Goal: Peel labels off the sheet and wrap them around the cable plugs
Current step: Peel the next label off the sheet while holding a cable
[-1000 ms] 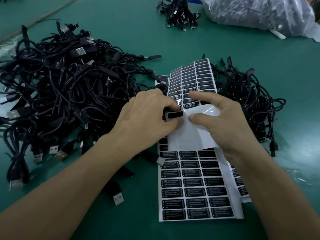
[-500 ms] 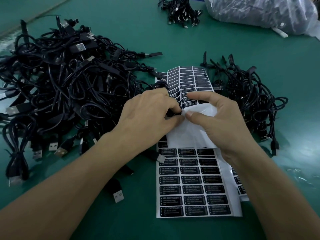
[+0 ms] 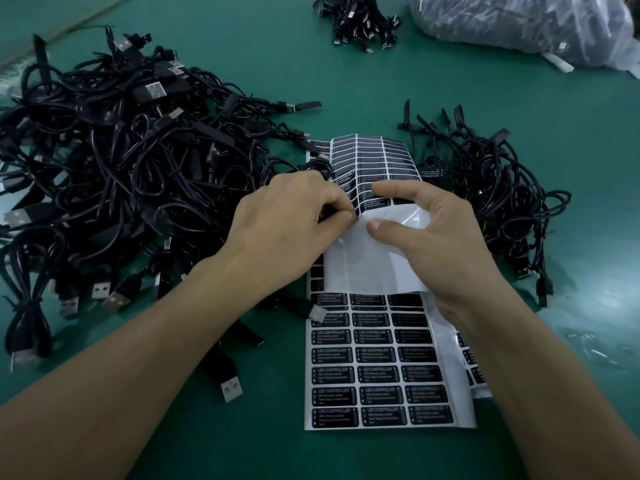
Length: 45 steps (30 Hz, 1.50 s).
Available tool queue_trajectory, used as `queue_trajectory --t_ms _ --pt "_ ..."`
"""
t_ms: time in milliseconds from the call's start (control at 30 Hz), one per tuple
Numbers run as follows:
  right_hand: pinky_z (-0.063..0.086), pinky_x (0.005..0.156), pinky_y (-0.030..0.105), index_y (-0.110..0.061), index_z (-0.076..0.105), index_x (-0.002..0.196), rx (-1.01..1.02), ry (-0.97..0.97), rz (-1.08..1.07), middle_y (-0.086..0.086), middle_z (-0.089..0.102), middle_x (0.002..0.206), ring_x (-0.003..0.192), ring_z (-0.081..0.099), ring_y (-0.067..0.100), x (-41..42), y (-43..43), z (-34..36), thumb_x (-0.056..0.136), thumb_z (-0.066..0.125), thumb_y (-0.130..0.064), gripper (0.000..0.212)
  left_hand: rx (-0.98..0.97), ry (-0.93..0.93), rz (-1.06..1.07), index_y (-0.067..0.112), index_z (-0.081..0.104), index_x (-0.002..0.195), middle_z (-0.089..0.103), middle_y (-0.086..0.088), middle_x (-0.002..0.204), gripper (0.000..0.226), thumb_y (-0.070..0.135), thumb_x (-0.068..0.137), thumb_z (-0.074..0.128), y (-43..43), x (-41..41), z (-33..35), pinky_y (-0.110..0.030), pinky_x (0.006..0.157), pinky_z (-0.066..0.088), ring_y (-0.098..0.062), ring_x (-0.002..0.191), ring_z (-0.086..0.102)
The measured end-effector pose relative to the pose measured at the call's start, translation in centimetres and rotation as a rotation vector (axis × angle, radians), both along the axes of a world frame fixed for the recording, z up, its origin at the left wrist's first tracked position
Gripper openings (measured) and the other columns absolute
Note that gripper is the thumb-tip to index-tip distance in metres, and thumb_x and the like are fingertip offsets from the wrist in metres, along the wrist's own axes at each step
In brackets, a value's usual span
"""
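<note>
Between 2 piles of black USB cables (image 3: 121,168), 1 curled white sheet of black labels (image 3: 367,265) is clamped in the grip of the right hand (image 3: 440,244) above the green desk (image 3: 346,81), while 1 small dark item (image 3: 326,216), not identifiable, is pinched by the left hand (image 3: 284,230).

left hand (image 3: 277,233), right hand (image 3: 446,244) pinching label sheet (image 3: 370,268), cable pile (image 3: 121,168) beside

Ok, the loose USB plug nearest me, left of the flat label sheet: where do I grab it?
Pinch the USB plug by its black moulded body, just behind the silver shell, coming from above across its sides. It lies flat on the mat, shell pointing toward you.
</note>
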State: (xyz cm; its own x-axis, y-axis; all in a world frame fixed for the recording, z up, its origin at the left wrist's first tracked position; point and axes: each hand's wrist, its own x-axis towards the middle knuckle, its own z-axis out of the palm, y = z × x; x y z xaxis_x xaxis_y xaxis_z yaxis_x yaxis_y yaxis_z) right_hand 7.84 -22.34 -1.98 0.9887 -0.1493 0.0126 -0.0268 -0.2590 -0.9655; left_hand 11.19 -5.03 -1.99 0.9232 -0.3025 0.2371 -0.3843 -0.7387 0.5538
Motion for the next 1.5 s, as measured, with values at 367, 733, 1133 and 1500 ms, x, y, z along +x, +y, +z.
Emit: queue_trajectory --t_ms 367,733,1133,1500 --pt "0.050 0.103 0.041 -0.034 0.072 0.105 0.004 0.045 -0.044 -0.020 0.066 0.109 0.115 0.061 0.009 0.0 0.2 0.3 0.081 0.079 -0.008 0.035 -0.084 -0.058 0.004 0.034 0.074 0.082 0.059 0.019 0.079 0.013 0.031 0.091 0.066 -0.1 0.1 -0.2 -0.037 0.067 0.053 -0.006 0.076 0.058" --pt "0.038 0.078 0.041 -0.053 0.019 0.147 -0.834 0.129 -0.053 -0.001 0.045 0.128 0.115 0.049 0.025 -1.3 0.1 0.9 0.072 0.066 -0.071 0.090 -0.324 -0.085 0.071 0.031 0.076 0.081 0.068 0.017 0.079 0.011 0.029 0.090 0.070 0.2 0.3 -0.3 -0.018 0.067 0.048 -0.001 0.072 0.061" --pt "0.047 0.056 0.038 -0.023 0.054 0.074 -0.707 -0.269 -0.062 -0.012 0.049 0.064 0.062 0.051 0.013 -1.4 2.5 0.9 0.081 0.076 -0.041 0.029 -0.330 -0.120 0.036 0.030 0.077 0.082 0.066 0.016 0.079 0.015 0.035 0.084 0.063 -0.2 -0.3 0.0 -0.039 0.068 0.056 -0.004 0.074 0.062" --pt "0.049 0.057 0.029 -0.021 0.069 0.080 -0.594 -0.329 -0.126 -0.013 0.062 0.062 0.057 0.058 0.006 -0.6 3.0 -0.6 0.085 0.075 -0.031 0.013 -0.394 -0.053 0.035 0.030 0.079 0.084 0.070 0.020 0.076 0.012 0.030 0.085 0.068 -0.7 -0.6 0.2 -0.037 0.067 0.058 -0.002 0.073 0.066"
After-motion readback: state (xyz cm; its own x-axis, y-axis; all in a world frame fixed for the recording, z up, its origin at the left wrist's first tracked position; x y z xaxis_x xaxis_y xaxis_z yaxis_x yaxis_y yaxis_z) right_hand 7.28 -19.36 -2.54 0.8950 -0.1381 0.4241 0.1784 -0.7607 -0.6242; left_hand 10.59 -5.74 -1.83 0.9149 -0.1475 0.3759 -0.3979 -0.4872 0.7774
